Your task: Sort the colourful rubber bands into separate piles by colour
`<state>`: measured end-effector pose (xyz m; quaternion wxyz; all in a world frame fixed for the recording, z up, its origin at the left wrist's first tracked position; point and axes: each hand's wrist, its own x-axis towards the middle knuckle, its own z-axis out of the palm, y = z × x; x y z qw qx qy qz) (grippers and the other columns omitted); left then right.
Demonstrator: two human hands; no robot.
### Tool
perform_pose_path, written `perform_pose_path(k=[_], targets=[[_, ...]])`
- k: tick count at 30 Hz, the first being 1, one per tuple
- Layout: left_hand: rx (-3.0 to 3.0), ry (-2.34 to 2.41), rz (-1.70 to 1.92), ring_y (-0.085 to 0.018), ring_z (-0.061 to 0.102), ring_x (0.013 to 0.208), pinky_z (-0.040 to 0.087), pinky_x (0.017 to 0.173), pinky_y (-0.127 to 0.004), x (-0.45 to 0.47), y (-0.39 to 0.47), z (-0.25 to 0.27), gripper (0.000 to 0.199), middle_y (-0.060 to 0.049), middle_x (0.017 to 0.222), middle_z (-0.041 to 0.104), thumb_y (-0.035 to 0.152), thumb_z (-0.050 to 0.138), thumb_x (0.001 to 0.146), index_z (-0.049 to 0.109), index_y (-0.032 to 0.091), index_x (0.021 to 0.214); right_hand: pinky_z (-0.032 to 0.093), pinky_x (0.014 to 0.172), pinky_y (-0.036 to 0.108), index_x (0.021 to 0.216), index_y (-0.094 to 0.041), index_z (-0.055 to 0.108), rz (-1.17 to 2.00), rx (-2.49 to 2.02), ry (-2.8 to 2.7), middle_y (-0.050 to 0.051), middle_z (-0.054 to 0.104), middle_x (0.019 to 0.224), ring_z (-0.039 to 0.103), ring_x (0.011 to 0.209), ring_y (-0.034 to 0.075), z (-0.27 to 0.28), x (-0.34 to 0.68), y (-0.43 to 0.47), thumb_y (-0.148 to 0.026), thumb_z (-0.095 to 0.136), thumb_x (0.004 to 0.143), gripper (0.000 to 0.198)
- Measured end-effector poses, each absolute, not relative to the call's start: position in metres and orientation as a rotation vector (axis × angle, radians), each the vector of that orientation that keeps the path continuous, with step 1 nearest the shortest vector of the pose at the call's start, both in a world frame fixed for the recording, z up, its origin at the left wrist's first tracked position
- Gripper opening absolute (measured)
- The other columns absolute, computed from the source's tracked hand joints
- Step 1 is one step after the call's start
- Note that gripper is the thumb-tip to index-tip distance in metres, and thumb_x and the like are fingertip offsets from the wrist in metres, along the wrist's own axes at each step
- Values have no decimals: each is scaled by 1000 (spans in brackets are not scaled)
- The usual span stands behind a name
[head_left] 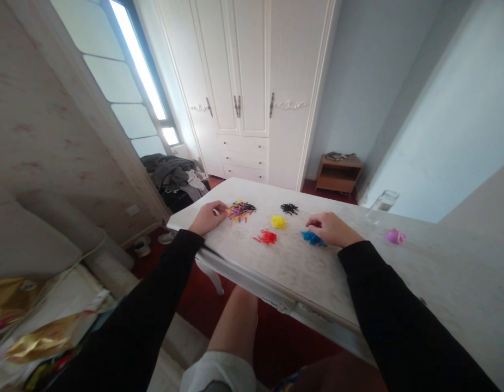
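My left hand [211,216] rests at the left edge of a mixed pile of small coloured strips [241,210], its fingers curled in. Whatever sits between those fingertips is too small to tell. My right hand [332,227] is over a pile of blue strips [311,237], fingers bent and pressed together; I cannot make out what they hold. Between the hands lie a red pile [267,237], a yellow pile [278,221] and a black pile [289,208], each of one colour.
All the piles lie on a white table [284,261]. Farther right are a purple object [395,236] and a clear glass [383,204]. A white wardrobe [247,71], a brown nightstand [339,173] and heaped clothes [174,179] are beyond the table.
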<state>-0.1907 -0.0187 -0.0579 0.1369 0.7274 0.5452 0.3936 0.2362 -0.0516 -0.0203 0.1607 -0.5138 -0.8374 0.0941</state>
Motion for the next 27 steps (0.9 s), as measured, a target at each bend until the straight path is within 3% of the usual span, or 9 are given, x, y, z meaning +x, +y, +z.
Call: perform_pose_path(k=[20,27], targets=[[2126,1621,1081,-19,63,74,44,69,-30,-193,-17,-60,26,-6,81,76,41,69,78,79,18,84,43,70,28,91,-15,81,255,-1441,-2372,5,76,77,66,73,18,-18,235,-53,-18,58,82,25],[2251,1646,1046,-18,58,72,45,74,-31,-194,-17,-63,21,-4,83,71,36,70,77,81,19,84,43,70,27,89,-15,81,249,-1444,-2382,6,77,78,67,73,18,-19,235,-52,-18,58,82,25]])
